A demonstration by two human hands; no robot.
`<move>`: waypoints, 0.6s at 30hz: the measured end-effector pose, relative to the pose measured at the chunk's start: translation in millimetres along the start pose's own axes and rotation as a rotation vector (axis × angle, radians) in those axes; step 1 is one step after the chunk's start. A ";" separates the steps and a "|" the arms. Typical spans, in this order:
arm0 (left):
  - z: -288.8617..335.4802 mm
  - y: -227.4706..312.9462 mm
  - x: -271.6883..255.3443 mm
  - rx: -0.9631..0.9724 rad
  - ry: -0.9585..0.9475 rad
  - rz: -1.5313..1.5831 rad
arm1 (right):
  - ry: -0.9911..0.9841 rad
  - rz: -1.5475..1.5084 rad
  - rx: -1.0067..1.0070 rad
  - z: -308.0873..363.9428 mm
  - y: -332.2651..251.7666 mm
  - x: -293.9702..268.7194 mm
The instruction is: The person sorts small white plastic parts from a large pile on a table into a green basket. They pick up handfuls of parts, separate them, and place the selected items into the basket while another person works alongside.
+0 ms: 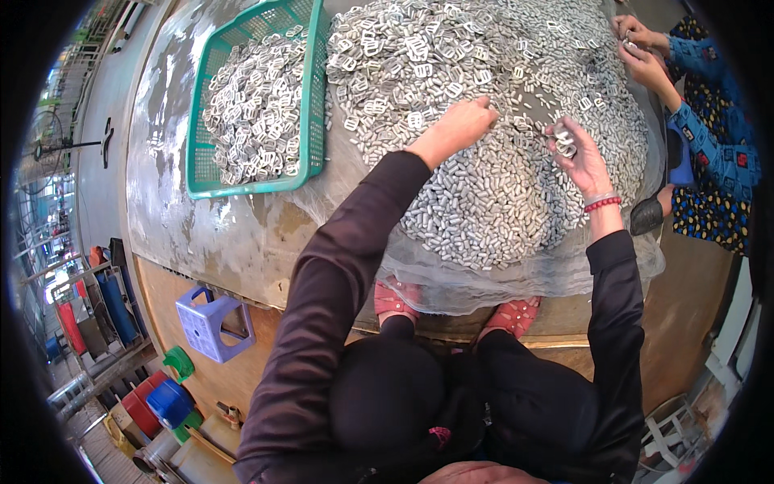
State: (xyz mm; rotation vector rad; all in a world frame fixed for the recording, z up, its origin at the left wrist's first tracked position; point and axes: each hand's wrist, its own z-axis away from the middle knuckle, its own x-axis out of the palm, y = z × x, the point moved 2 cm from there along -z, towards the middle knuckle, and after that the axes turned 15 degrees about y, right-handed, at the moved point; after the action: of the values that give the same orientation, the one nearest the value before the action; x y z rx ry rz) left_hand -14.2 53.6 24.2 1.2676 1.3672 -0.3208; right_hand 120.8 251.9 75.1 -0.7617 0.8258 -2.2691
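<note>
My left hand [461, 129] is over the big heap with its fingers curled together; whatever they may hold is hidden. Between the fingers and palm of my right hand [588, 165] are a few pale metal slide buckles [565, 145]. Beneath both hands spreads a heap of small grey metal pellets [484, 206], with more slide buckles [415, 50] mixed in, mostly toward the far side. A green plastic basket [310, 113] on the left contains many loose slide buckles [258, 105].
Clear plastic sheeting [451, 290] lies under the heap on a wet-looking metal surface [218, 234]. At the far right a co-worker's hands [645, 60] hold a small piece. A purple stool [214, 323] stands lower left, near coloured containers [169, 402].
</note>
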 end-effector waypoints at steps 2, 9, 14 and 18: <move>16.0 2.4 -12.5 -0.013 0.015 0.107 | -0.038 0.116 -0.044 -15.7 -1.2 -12.5; 53.0 4.8 -92.9 -0.619 0.019 0.817 | 0.091 1.322 -0.827 -75.2 45.2 -0.3; 71.8 -6.1 -105.7 -0.879 0.139 1.733 | -0.105 1.329 -0.890 -43.9 68.2 17.4; 79.0 -14.8 -101.9 -0.808 0.111 2.294 | -0.125 0.946 -0.298 -13.7 55.5 28.3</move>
State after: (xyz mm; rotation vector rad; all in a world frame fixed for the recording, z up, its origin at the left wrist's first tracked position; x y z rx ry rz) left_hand -11.7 -63.4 80.4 1.2995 -0.5142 1.6559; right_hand 111.5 202.4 35.8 -0.4695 1.1620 -1.2655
